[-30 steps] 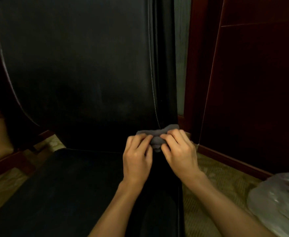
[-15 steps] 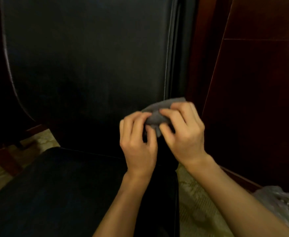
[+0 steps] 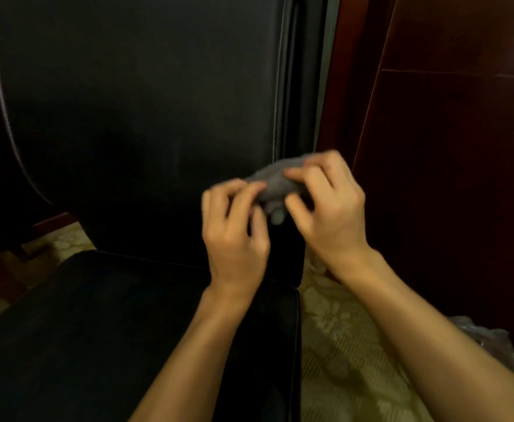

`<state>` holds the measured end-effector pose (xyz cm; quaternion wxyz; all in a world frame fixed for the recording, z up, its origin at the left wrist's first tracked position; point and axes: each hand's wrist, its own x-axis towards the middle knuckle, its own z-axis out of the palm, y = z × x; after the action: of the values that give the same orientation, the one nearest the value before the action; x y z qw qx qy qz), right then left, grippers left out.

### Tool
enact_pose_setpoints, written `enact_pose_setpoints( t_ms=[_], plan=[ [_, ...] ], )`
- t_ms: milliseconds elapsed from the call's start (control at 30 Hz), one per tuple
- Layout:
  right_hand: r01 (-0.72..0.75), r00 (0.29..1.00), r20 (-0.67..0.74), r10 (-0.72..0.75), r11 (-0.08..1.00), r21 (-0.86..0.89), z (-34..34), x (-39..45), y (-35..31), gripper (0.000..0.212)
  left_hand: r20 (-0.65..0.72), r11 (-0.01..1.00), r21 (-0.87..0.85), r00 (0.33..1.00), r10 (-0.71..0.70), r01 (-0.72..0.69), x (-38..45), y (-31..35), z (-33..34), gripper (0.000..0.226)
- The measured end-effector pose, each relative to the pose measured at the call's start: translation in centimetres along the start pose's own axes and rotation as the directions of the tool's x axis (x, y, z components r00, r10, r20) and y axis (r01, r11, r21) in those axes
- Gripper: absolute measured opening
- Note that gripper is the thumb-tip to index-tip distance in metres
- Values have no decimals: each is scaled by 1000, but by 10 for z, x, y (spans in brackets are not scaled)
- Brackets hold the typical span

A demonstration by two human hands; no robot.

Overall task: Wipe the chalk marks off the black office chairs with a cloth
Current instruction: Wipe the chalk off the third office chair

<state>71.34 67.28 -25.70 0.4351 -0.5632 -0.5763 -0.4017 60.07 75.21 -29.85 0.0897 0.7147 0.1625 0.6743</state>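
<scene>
We hold a small grey cloth (image 3: 275, 181) bunched between both hands, in front of the lower right edge of the black office chair's backrest (image 3: 146, 111), above the seat (image 3: 97, 330). Our left hand (image 3: 234, 226) pinches its left end with curled fingertips; our right hand (image 3: 330, 205) pinches the right end, fingers curled. No chalk marks are visible here. We judge we are refolding: aim for a flat, clean face before pressing it to the leather.

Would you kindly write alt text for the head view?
Two bare hands, left hand and right hand, bunch a small grey cloth in front of a black office chair. Dark red wood panelling stands to the right.
</scene>
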Motion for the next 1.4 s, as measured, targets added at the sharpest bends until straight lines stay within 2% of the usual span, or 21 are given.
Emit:
enact_pose_setpoints(
  t_ms=[67,167,300,400,467,500,567,700,833,1000,1067,1167,1200,1267,1333,1367,1400],
  plan=[
    [-29,999,-12,29,998,51,7,14,6,16,-9,999,36,1000,2,-2,17,-1,1,26],
    [-150,986,-49,159,976,157,27,-6,13,17,75,997,71,997,22,-28,12,-9,8,27],
    [-213,969,-82,232,958,190,49,-54,18,19,184,995,54,981,68,-79,-18,-17,10,25],
    [-273,961,75,266,956,106,59,-101,25,13,418,994,84,908,29,-71,-52,-35,6,22],
    [-318,924,219,314,948,-19,62,-135,27,10,555,988,141,821,-135,67,-76,-49,3,23],
    [-333,901,274,336,941,-61,63,-147,25,11,580,975,164,785,-218,150,-85,-53,2,24],
    [-347,881,312,356,934,-86,63,-155,21,20,557,961,180,784,-275,209,-90,-57,4,26],
    [-285,922,248,298,955,-88,66,-137,17,20,455,978,164,869,-194,132,-76,-59,10,26],
    [-299,891,308,334,941,-156,79,-134,15,26,546,972,183,807,-227,149,-88,-76,14,29],
    [-333,825,409,391,920,-208,100,-127,15,31,550,961,230,794,-260,155,-92,-94,22,32],
    [-355,745,513,427,904,-236,112,-118,13,26,545,940,308,783,-299,145,-88,-101,24,30],
    [-349,560,690,458,886,-305,128,-103,7,25,543,883,437,734,-408,168,-78,-111,18,23],
    [-348,538,718,442,892,-289,129,-97,4,24,536,868,462,721,-438,184,-75,-111,13,22],
    [-354,571,727,380,914,-200,126,-83,0,21,479,853,458,740,-473,250,-72,-110,-5,20],
    [-410,604,735,307,911,-44,121,-69,-7,18,390,855,381,778,-493,351,-68,-103,-31,20],
    [-461,610,744,274,886,51,118,-64,-12,18,348,845,324,777,-525,426,-63,-97,-45,20],
    [-508,614,752,238,849,146,114,-58,-20,19,309,807,254,746,-590,533,-59,-93,-58,22]
  ],
)
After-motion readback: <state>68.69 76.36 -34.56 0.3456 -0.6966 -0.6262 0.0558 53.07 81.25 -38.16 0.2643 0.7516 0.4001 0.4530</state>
